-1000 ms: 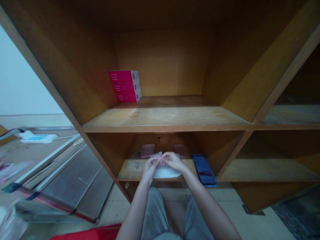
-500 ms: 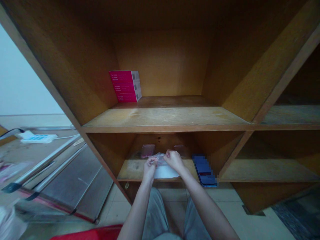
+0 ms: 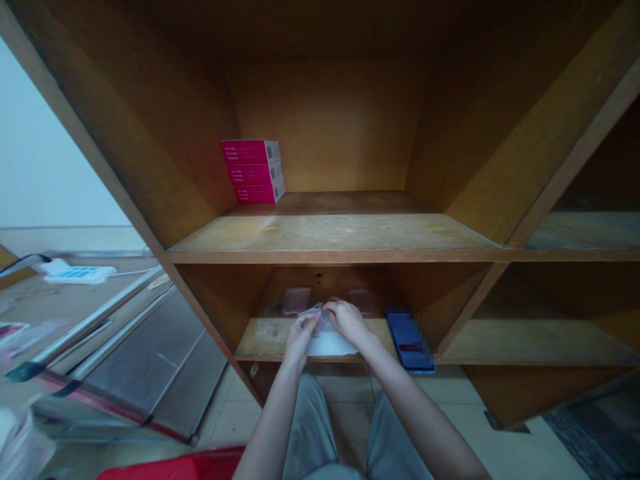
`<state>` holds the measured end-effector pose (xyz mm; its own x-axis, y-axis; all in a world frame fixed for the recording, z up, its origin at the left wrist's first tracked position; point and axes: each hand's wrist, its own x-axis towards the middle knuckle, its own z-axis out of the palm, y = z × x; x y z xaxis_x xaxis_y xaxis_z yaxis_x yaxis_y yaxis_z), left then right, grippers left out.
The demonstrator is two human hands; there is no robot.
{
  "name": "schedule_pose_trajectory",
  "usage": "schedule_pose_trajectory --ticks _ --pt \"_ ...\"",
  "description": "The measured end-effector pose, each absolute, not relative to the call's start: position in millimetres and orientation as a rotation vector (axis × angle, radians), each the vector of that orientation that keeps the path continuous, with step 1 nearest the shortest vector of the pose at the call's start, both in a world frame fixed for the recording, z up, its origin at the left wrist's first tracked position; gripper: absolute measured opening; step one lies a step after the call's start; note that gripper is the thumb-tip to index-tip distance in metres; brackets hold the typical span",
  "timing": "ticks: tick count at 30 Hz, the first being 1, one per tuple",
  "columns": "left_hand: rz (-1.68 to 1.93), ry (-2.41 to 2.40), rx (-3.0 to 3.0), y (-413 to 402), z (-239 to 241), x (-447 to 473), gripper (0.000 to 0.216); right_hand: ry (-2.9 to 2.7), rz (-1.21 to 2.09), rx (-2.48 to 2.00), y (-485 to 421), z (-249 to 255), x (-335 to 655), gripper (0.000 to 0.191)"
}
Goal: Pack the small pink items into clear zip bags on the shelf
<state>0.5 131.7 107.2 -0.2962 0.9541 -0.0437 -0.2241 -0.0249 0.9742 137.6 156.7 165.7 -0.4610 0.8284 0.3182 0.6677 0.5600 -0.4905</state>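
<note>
Head view only.

- Both hands are at the front of the lower shelf [image 3: 260, 341], in the middle bay of the wooden shelf unit.
- Left hand [image 3: 301, 330]: fingers curled, pinching the left end of a small clear plastic bag [image 3: 319, 313].
- Right hand [image 3: 349, 321]: fingertips pinching the bag's right end, knuckles up.
- The bag is held between the two hands, just above a white sheet [image 3: 327, 345] lying on the lower shelf. Its contents are too small and dim to make out.

What changed over the last second:
- The right fingertips have moved left, so the gap between the hands is narrower.
- The bag looks more bunched and sits a touch lower, closer to the sheet.
- Neither hand has let go and both forearms are in much the same place.
- My read: this is still fine finger work on the bag itself, not a pick or a place.

Around it:
- Two pinkish packets, one [image 3: 296, 300] and another [image 3: 359, 299], stand against the back of the same bay, behind the hands and untouched.
- A dark phone [image 3: 409, 339] lies flat on the same shelf, right of the right hand and apart from it.
- On the upper shelf [image 3: 330, 235] a stack of pink boxes [image 3: 254, 171] sits in the back left corner.
- On the floor to the left are metal panels [image 3: 145, 360] and a white power strip [image 3: 77, 274].
</note>
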Motion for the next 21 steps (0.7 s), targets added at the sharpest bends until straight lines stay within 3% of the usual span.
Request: schedule_pose_trajectory --ticks 9,21 --pt "1.473 1.027 0.781 121.5 127.4 -11.0 0.029 -1.993 0.915 -1.139 175.2 151.8 147.8 0.019" --pt "1.455 0.968 0.725 119.6 132.7 -14.9 0.046 -1.774 1.403 -0.902 170.8 152.6 148.1 0.040"
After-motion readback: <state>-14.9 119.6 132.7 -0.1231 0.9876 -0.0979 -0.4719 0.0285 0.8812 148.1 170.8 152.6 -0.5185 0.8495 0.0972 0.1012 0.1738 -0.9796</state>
